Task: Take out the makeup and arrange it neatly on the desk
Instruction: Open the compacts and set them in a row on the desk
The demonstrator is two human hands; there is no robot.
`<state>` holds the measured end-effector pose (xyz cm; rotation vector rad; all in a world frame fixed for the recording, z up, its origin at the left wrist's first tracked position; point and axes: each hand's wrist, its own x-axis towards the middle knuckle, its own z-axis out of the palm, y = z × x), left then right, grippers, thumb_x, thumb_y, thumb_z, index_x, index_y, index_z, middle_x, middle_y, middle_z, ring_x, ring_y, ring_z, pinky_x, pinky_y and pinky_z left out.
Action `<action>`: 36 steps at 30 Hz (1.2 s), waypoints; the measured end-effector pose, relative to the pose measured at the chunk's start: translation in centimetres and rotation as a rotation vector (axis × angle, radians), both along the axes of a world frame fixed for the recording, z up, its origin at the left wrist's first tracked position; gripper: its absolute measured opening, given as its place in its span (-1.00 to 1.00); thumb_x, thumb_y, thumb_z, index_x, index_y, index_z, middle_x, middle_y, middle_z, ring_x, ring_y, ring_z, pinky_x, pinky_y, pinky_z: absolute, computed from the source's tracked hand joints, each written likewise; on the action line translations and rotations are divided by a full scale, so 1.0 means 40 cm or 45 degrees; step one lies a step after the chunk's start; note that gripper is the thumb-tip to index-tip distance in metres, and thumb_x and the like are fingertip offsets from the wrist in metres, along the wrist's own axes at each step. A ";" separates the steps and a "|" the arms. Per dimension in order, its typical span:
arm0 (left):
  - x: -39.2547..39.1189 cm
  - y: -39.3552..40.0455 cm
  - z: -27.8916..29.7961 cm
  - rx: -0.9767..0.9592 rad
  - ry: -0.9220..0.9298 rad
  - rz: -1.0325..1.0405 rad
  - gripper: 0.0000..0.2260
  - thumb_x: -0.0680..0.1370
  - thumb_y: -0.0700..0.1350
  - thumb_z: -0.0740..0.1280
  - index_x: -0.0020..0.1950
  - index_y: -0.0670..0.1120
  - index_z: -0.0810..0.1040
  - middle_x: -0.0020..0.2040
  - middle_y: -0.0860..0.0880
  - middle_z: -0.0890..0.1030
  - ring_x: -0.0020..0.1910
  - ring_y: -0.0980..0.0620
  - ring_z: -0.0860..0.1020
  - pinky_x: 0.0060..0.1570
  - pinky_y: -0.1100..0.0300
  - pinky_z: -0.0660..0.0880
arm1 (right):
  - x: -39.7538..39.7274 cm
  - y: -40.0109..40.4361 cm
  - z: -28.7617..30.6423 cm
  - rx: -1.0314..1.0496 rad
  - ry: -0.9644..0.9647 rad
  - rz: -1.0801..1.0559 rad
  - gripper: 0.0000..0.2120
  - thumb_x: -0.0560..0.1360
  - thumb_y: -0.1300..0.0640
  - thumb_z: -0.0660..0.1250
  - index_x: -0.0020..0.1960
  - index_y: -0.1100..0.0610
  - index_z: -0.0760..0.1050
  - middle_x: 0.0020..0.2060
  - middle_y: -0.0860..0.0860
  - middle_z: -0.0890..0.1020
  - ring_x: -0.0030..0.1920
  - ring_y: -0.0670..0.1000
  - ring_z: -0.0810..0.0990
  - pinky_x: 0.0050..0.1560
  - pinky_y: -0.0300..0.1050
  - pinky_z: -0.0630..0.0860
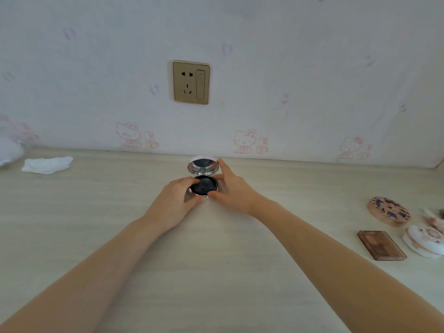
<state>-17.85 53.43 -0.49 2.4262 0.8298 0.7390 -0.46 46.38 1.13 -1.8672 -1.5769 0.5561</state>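
Both hands (176, 200) (230, 188) hold open compact (203, 185) near desk's (216, 272) back edge.

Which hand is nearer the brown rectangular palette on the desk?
Right. The right hand holds the open compact mid-desk, on the side toward the palette; the left hand grips the compact's far side.

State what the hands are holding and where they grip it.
Both hands, left hand and right hand, hold the open compact by its base's sides.
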 end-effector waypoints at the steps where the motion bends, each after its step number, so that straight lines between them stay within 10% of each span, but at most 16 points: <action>1: 0.001 0.006 0.000 -0.011 -0.005 0.010 -0.68 0.49 -0.02 0.43 0.22 0.01 0.54 0.09 0.06 0.61 0.07 0.09 0.52 0.03 0.32 0.34 | 0.002 0.006 0.001 0.001 0.007 0.001 -0.13 0.47 0.11 0.38 0.55 0.05 -0.13 0.30 -0.11 0.52 0.28 -0.01 0.43 -0.04 -0.42 0.20; 14: 0.003 0.004 0.014 0.032 0.018 0.053 -0.63 0.51 -0.05 0.41 0.30 -0.05 0.53 0.35 -0.06 0.49 0.35 -0.02 0.41 0.27 0.35 0.23 | 0.010 0.013 -0.001 -0.025 0.000 -0.044 -0.20 0.51 0.00 0.35 0.56 0.09 -0.07 0.38 -0.05 0.44 0.40 0.02 0.34 0.17 -0.29 0.21; 18: 0.004 -0.026 0.024 0.142 -0.055 0.088 -0.74 0.51 -0.11 0.40 0.20 -0.06 0.58 0.16 0.01 0.60 0.15 -0.02 0.49 0.04 0.45 0.23 | 0.026 -0.030 -0.002 -0.028 -0.105 -0.073 -0.30 0.56 0.00 0.28 0.55 0.09 -0.01 0.39 -0.02 0.42 0.37 0.05 0.36 0.21 -0.23 0.26; 36: 0.257 -0.334 0.032 0.108 -0.048 -0.280 -0.75 0.55 -0.17 0.29 0.23 -0.10 0.54 0.09 0.01 0.61 0.18 0.04 0.46 0.13 0.31 0.30 | 0.249 -0.522 0.043 -0.112 -0.670 -0.350 -0.63 0.58 0.03 0.20 0.37 0.03 0.36 0.31 -0.03 0.47 0.35 0.00 0.37 0.30 -0.09 0.34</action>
